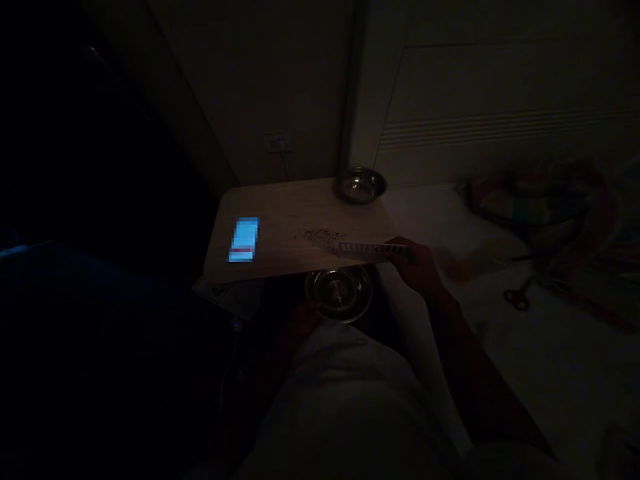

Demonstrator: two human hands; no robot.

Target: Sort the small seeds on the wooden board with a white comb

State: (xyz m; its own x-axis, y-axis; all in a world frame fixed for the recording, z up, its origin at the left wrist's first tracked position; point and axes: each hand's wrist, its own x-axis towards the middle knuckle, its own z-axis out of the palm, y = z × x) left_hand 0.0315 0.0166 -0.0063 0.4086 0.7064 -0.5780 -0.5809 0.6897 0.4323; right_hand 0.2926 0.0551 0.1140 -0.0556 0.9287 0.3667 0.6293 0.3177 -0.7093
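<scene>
The room is very dark. My right hand (411, 263) is closed around one end of a long pale strip with a row of slots (370, 249); its exact kind is unclear. The strip's far end reaches over the wooden tabletop (280, 200), close to a scatter of small dark bits (323, 236). Just below the table's near edge is a shiny metal bowl (365, 293), above my lap. My left hand (304, 316) grips the bowl's left rim, its fingers dim in shadow.
A second metal bowl (361, 185) stands at the table's back right corner. A lit phone (244, 239) lies on the left. Scissors (517, 298) and dim cloth-like items (545, 200) rest on a pale surface at right. A wall socket (276, 142) holds a plug.
</scene>
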